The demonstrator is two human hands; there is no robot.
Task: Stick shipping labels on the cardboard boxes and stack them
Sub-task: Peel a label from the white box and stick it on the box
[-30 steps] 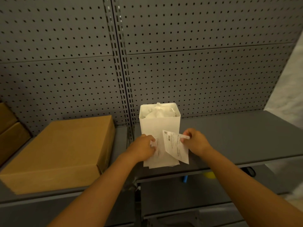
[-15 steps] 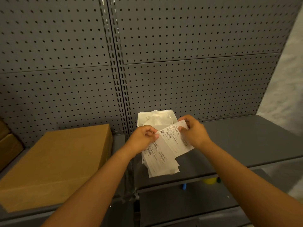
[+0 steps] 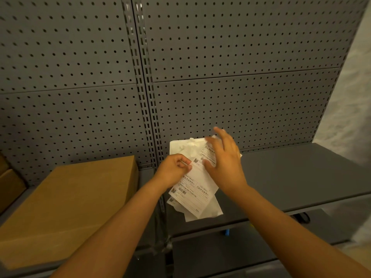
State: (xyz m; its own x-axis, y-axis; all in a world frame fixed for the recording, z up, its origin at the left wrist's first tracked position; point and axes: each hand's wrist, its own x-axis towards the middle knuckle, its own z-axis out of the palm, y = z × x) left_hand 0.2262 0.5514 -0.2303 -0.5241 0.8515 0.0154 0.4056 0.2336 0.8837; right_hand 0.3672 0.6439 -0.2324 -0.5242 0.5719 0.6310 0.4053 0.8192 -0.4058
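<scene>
My left hand (image 3: 174, 169) pinches the upper left edge of a stack of white shipping labels (image 3: 193, 195), which hangs down over the grey shelf. My right hand (image 3: 225, 162) hovers over the top sheet with fingers straight and spread, its thumb touching the paper. A blurred white scrap shows at its fingertips, above the white bin (image 3: 176, 146) full of crumpled paper behind the labels. A large flat cardboard box (image 3: 70, 199) lies on the shelf to the left, with no label visible on it.
More cardboard boxes (image 3: 9, 183) sit at the far left edge. A grey pegboard wall (image 3: 241, 77) rises behind everything. The grey shelf (image 3: 301, 177) runs to the right, and a lower shelf shows beneath it.
Both hands have risen with the labels toward the bin. My right hand went from pinching a label to spread, straight fingers. The view has tilted upward.
</scene>
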